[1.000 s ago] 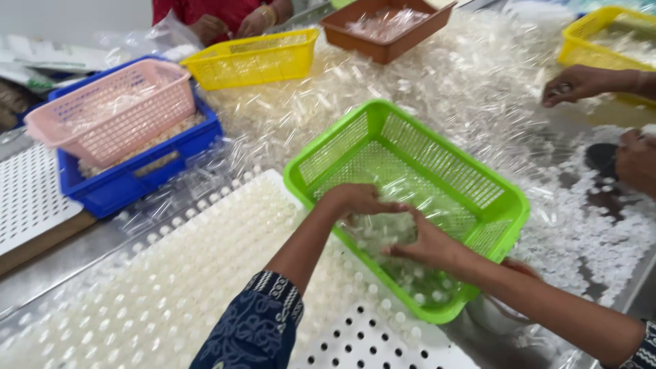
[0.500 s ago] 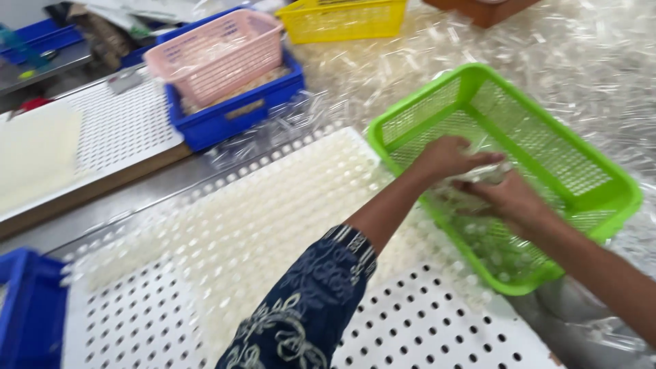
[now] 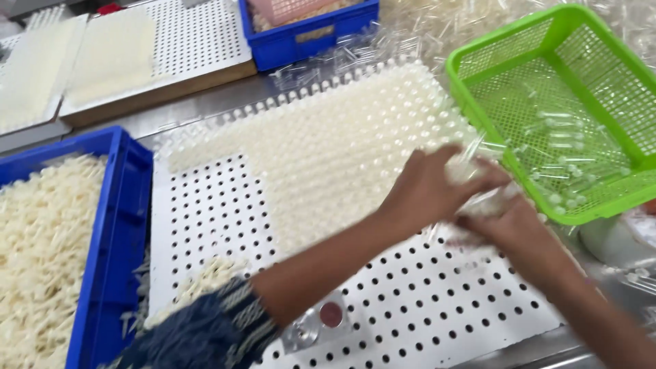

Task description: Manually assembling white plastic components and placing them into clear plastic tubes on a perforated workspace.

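At the far left a blue crate sits on the counter, filled with small cream-white plastic pieces. Just right of it lies a white perforated board; its upper half is filled with rows of white pieces standing in the holes, while the lower part shows bare holes. A few loose pieces lie on the board near the patterned sleeve.

Over the board's right edge the left hand and the right hand meet, touching each other. Both are curled closed around a bunch of clear plastic tubes, blurred by motion, held between them just beside the near corner of the green basket. More clear tubes lie on the basket's mesh floor, close to the right of the hands. Behind, at the top, a second blue crate holds a pink basket, with loose clear tubes scattered on the counter beside it.
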